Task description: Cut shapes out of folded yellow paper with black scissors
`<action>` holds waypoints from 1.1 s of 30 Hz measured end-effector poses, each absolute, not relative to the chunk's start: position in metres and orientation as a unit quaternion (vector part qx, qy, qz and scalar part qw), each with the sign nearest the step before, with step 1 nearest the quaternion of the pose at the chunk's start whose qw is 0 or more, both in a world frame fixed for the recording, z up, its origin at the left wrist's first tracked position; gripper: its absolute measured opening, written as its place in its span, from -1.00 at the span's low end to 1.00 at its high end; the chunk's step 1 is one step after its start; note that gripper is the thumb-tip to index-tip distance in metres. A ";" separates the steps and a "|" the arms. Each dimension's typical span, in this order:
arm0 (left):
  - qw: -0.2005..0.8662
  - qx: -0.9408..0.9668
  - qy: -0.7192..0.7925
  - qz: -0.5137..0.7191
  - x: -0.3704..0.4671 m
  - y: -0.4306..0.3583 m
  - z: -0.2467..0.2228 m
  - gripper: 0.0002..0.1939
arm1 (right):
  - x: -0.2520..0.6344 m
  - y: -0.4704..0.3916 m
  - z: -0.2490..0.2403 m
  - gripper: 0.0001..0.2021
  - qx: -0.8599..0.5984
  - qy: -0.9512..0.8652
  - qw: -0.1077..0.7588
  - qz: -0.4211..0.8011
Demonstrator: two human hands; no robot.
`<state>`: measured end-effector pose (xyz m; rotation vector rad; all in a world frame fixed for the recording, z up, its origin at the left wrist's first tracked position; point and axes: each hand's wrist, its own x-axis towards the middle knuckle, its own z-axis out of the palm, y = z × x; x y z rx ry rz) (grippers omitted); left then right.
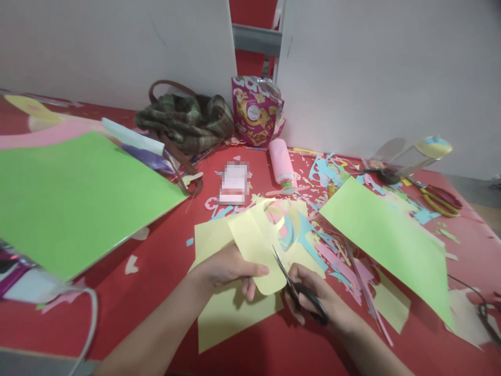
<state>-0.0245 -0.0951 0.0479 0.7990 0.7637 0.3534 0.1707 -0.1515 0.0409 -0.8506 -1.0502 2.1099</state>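
Observation:
A pale yellow paper piece [254, 245] with rounded lower corners is pinched in my left hand [235, 269], thumb on top. My right hand [313, 292] is closed round the handles of black-handled scissors [291, 284]. Their blades lie along the right edge of the held piece and point up and away. Whether the blades are apart is hard to make out. Beneath both hands lie larger yellow sheets [219, 324] on the red table. A curled yellow strip and blue paper scraps [313, 243] are just beyond the held piece.
Green sheets lie left [78, 193] and right [391, 245]. Behind are a plaid bag [188, 117], a purple snack pouch [256, 112], a pink bottle [281, 162] and a blurred-out flat object [234, 183]. Other scissors [440, 201] and a clear container [417, 156] stand at the right.

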 end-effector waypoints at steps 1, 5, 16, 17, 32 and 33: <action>0.838 0.376 0.358 0.168 -0.024 -0.095 0.048 -0.78 | 0.171 -0.151 0.042 -0.67 -0.324 -0.400 0.312 0.798; 0.843 0.369 0.359 0.155 -0.022 -0.096 0.049 -0.79 | 0.170 -0.150 0.043 -0.67 -0.325 -0.397 0.310 0.801; 0.863 0.350 0.341 0.130 -0.015 -0.100 0.049 -0.84 | 0.170 -0.150 0.042 -0.68 -0.328 -0.391 0.306 0.803; 0.865 0.348 0.339 0.125 -0.015 -0.101 0.047 -0.83 | 0.170 -0.150 0.042 -0.68 -0.327 -0.392 0.306 0.804; 0.877 0.323 0.341 0.102 -0.014 -0.104 0.039 -0.77 | 0.171 -0.151 0.034 -0.72 -0.329 -0.402 0.308 0.797; 0.877 0.322 0.342 0.104 -0.014 -0.103 0.039 -0.78 | 0.171 -0.151 0.034 -0.72 -0.329 -0.399 0.312 0.797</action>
